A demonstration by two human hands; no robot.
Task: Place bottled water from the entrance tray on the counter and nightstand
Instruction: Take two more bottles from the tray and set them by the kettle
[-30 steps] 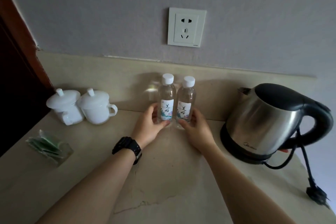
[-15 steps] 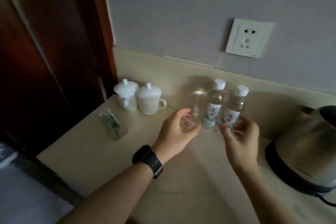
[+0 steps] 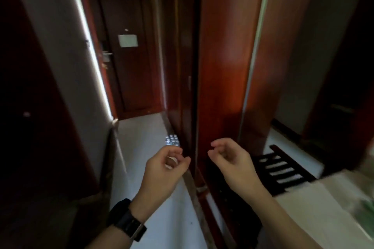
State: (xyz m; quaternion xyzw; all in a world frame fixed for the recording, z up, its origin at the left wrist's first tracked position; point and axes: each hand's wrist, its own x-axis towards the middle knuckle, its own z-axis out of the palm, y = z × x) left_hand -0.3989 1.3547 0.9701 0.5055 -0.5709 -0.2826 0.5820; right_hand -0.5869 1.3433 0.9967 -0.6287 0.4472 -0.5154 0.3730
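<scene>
My left hand point(image 3: 165, 170), with a black watch on its wrist, and my right hand point(image 3: 232, 160) hang in mid-air in front of me, both empty with fingers loosely curled and apart. A pack of bottled water point(image 3: 172, 140), seen as a cluster of pale caps, sits on the hallway floor against the wooden wall, just beyond my left hand. The beige counter point(image 3: 323, 214) shows only as a blurred corner at the lower right. The two bottles that stood on it are out of view.
A dark wooden entrance door point(image 3: 129, 62) closes the end of a narrow hallway with a pale floor point(image 3: 141, 139). A reddish wooden wardrobe panel point(image 3: 220, 66) rises straight ahead. A dark slatted luggage rack point(image 3: 281, 168) stands low on the right, behind the counter corner.
My view has swung left from the counter to the hallway. Both hands have let go of the two bottles, which stayed on the counter, and now hang empty.
</scene>
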